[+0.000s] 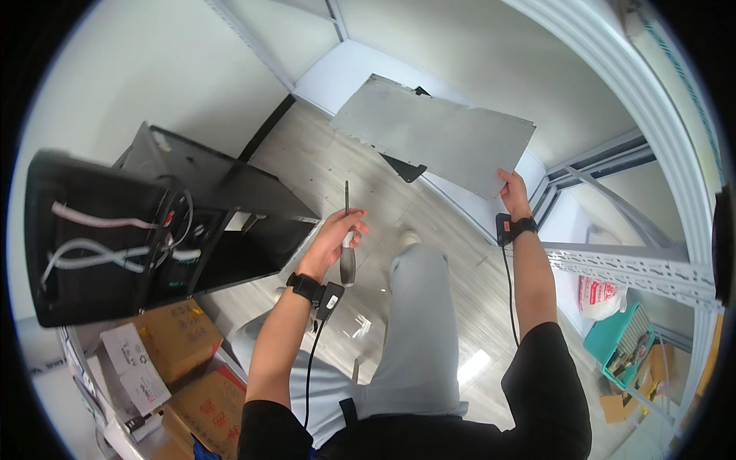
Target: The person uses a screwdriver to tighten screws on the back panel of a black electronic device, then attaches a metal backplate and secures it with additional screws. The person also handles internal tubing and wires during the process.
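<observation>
My left hand (334,236) is closed around a screwdriver (348,267), its dark shaft pointing away from me and its grey handle showing below the fingers. My right hand (514,193) grips the near right corner of a large flat grey panel (437,130), thumb on the upper face. Black bracket-like pieces (404,167) stick out from under the panel's near and far edges. To the left of my left hand stands a black metal cabinet (207,161), whose open front section (92,261) shows white tubes, a pinkish tube and wiring.
Cardboard boxes (184,345) sit on a rack at the lower left. On the right are a perforated metal rail (636,266), a white bag (600,297) and a teal basket (613,337). My feet are on the light wood-look floor (299,153); pale walls enclose the far side.
</observation>
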Tool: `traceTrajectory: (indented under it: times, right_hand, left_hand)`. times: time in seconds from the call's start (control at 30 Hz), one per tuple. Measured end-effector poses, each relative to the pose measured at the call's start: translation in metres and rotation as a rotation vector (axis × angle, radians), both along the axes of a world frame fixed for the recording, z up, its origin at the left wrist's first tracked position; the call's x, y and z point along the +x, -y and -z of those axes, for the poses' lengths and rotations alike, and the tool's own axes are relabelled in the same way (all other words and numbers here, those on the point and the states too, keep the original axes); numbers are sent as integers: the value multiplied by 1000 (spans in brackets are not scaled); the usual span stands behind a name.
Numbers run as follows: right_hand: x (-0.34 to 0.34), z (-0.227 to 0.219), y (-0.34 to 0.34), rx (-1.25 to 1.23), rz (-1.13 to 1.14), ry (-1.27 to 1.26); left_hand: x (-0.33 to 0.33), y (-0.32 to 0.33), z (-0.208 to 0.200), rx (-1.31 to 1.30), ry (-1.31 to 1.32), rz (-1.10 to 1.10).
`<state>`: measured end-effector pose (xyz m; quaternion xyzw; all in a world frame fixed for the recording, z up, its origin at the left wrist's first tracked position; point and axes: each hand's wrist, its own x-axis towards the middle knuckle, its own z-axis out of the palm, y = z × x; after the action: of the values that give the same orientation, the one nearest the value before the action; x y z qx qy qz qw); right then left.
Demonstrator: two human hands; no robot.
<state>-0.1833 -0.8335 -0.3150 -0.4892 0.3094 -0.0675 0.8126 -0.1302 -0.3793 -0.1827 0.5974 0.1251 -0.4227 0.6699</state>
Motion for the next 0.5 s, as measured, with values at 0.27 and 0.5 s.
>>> traceTrajectory:
  times: [0.27,0.5]
  right_hand:
    - [-22,-79,-37,-191,-21,277]
    - [-163,-140,-75,-1377,-123,249]
  left_hand:
    - [-48,-30,-63,0,150,-7]
    - [-76,-54,-92,-40,237,-125]
